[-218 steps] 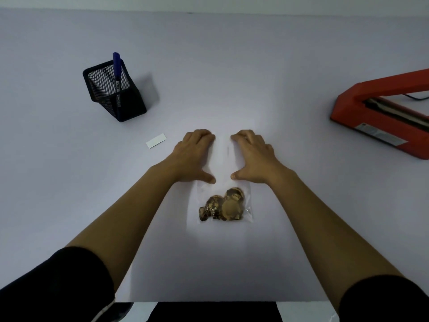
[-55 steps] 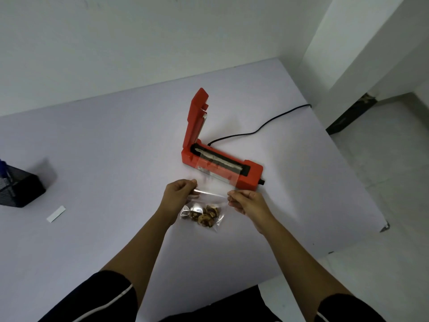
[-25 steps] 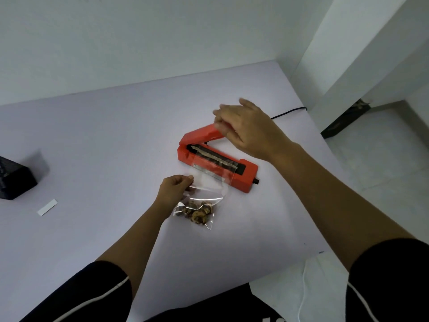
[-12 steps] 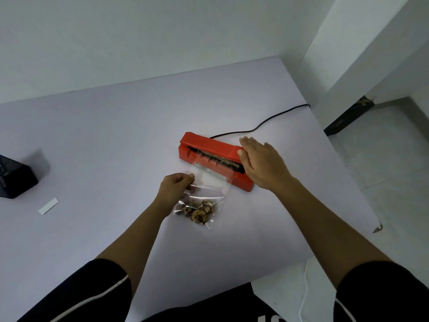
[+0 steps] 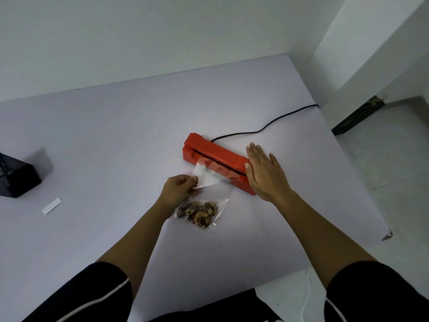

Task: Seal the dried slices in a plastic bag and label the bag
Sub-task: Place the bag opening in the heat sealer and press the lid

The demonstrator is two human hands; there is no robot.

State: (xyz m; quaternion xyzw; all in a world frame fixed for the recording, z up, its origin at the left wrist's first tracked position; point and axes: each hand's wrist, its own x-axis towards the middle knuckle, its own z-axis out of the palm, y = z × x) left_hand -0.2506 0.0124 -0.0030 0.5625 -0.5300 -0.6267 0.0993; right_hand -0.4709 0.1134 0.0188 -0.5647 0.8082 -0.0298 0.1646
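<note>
Now pressing flat, fingers spread, with the right hand [image 5: 264, 174] on the near end of the closed red heat sealer [image 5: 216, 156]. Pinching the plastic bag [image 5: 212, 182] by its left edge with the left hand [image 5: 178, 191], open end tucked under the sealer's arm, dried slices [image 5: 197, 213] bunched just below that hand

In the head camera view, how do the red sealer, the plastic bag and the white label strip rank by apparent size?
1. red sealer
2. plastic bag, looks close to the sealer, so this order is unsure
3. white label strip, clearly smallest
</note>
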